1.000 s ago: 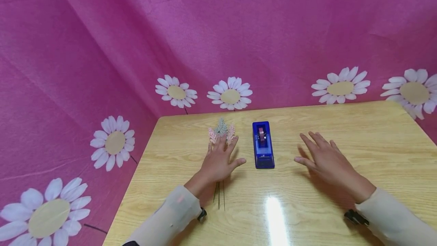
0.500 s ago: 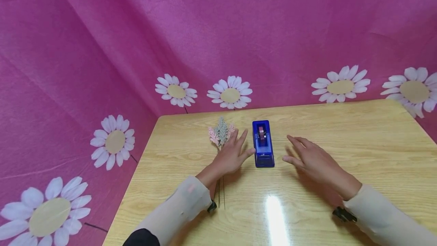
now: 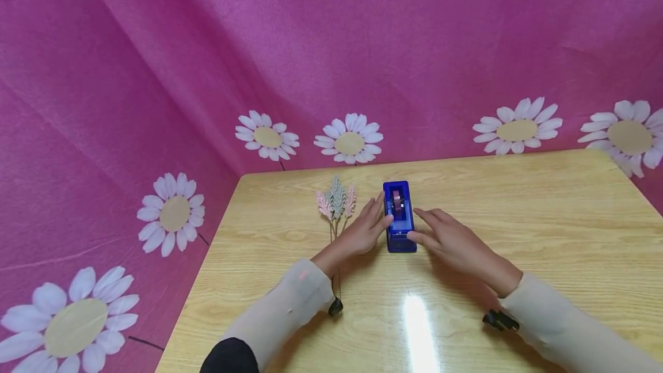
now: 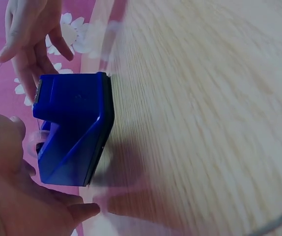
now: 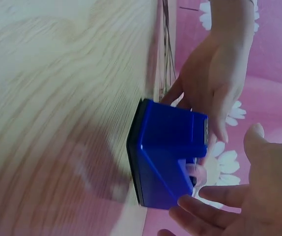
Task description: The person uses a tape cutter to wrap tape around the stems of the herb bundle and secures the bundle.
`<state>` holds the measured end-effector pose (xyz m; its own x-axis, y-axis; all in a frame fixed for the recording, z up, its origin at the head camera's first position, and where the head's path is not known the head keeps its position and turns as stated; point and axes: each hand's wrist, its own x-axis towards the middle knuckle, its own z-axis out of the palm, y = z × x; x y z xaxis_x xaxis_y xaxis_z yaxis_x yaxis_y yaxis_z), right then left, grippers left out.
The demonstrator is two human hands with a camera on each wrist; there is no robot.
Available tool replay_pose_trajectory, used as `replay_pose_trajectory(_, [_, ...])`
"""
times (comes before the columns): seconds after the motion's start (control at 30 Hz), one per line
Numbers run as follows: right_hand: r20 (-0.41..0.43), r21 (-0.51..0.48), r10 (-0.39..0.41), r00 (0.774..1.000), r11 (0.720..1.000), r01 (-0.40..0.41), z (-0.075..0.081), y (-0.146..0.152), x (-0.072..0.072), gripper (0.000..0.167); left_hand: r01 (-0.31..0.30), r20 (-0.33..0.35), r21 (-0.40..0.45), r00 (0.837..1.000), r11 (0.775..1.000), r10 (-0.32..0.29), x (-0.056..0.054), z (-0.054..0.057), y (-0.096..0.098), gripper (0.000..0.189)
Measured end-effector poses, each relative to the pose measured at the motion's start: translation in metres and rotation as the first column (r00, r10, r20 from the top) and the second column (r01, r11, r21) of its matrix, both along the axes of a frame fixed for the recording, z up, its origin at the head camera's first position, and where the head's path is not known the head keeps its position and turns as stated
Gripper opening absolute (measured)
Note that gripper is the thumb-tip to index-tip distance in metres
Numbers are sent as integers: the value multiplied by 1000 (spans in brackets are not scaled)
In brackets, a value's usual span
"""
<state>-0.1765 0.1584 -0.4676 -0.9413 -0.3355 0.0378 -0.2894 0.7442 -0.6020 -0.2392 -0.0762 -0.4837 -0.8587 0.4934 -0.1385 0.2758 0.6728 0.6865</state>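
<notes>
1. L hand (image 3: pixel 362 230): fingers fairly straight, thumb apart, nothing pinched. Sits at L side of the blue tape dispenser (image 3: pixel 402 244); thumb overlaps its edge in head view, contact can't be confirmed.
2. R hand (image 3: pixel 458 245): same pose mirrored, fingers extended, thumb apart, no pinch. At dispenser's R side; fingertips v. close to it, touching or not unclear.
3. Dispenser: btwn both hands, upright on table (image 3: pixel 523 206), long side running away from person.
4. Head view, from above: pink tape roll (image 3: pixel 397 201) in its well, farther out than the thumbs. Wrist cams only catch roll's edge poking past the body.
5. Wrist cams, side-on: show sloped body profile + dark base (image 5: pixel 135 129), which head view doesn't give. Serrated cutter (image 4: pixel 37 91) also clearer there, on the near end.
6. L of L hand: three flower sprigs, grey-green one (image 3: pixel 336 194) in middle, pink ones (image 3: pixel 350 201) either side, heads pointing away. Thin stems (image 3: pixel 331 232) run partly under L wrist in head view; R wrist cam shows stems beyond dispenser, no heads.
7. Around wrists: pale sleeves (image 3: pixel 564 321), black bits (image 3: pixel 500 320) on the undersides.
8. Beyond hands: magenta cloth (image 3: pixel 414 56) w/ printed white daisies (image 3: pixel 349 143) past table's far edge.
</notes>
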Motion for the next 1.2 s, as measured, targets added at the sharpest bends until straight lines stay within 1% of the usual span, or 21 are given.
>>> replay_pose_trajectory(0.13, [1, -47, -3, 1000, 999, 3, -1, -8, -3, 74, 12, -4, 48, 1000, 999, -12, -2, 0, 4, 67])
replay_pose_trajectory(0.23, [-9, -80, -3, 1000, 997, 2, -2, -12, -4, 70, 6, 1, 79, 1000, 997, -6, -2, 0, 6, 66])
replay_pose_trajectory(0.4, [4, -126, -13, 1000, 992, 13, -2, -17, -7, 65, 6, -4, 163, 1000, 987, -5, -5, -2, 9, 66])
replay_pose_trajectory(0.53, [18, -172, -30, 999, 985, 33, -5, -21, -11, 60, -19, 17, 202, 1000, 979, 16, -5, -4, 11, 68])
replay_pose_trajectory(0.7, [37, -236, -40, 999, 971, 48, -10, -24, -18, 51, -67, 69, 233, 996, 970, 52, -5, -7, 14, 70])
replay_pose_trajectory(0.83, [94, -302, -60, 994, 949, 86, -11, -26, -23, 43, -93, 79, 252, 994, 963, 75, -5, -10, 17, 70])
replay_pose_trajectory(0.93, [132, -337, -81, 988, 934, 122, -11, -28, -26, 37, -96, 69, 265, 994, 959, 80, -7, -13, 18, 71])
replay_pose_trajectory(1.07, [192, -369, -107, 975, 913, 173, -11, -31, -28, 31, -111, 60, 280, 993, 954, 97, -7, -15, 18, 73])
replay_pose_trajectory(1.2, [251, -394, -123, 960, 893, 217, -13, -34, -30, 29, -134, 66, 292, 991, 947, 120, -5, -14, 19, 74])
